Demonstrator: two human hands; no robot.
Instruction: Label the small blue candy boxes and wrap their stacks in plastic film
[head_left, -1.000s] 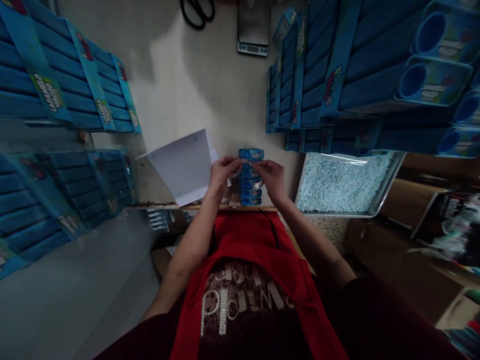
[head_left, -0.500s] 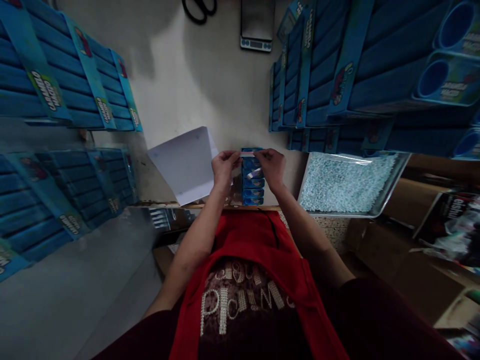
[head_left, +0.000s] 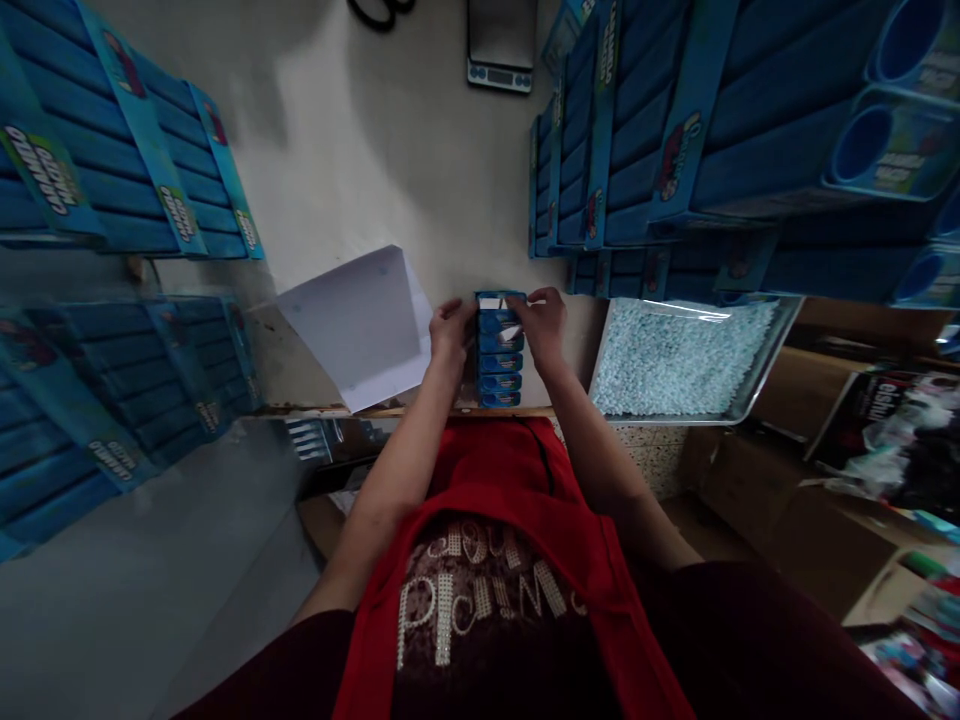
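Note:
A column of small blue boxes (head_left: 499, 364) lies at the table's front edge, directly before me. Across the farthest box runs a short white strip (head_left: 491, 303), which looks like tape or a label. My left hand (head_left: 448, 330) is at the box's left side, its fingers loosely bent and apart, off the strip. At the strip's right end are the fingertips of my right hand (head_left: 546, 325), partly covering it. Below those fingers a small white slip (head_left: 511, 333) sticks out over the boxes, seemingly pinched by them. A white paper sheet (head_left: 360, 325) with a folded edge lies left of my left hand.
Stacks of blue packages stand at the left (head_left: 142, 150) and right (head_left: 637, 140). A metal tray (head_left: 739, 420) of pale blue pellets sits right of my right arm. Farther back are a small scale (head_left: 501, 76) and black-handled scissors (head_left: 381, 14). Cardboard boxes (head_left: 810, 510) fill the lower right.
My left hand has let go of the strip's left end and drawn slightly away. The strip now lies against the far box. My right hand stays at its right end. The view has shifted slightly.

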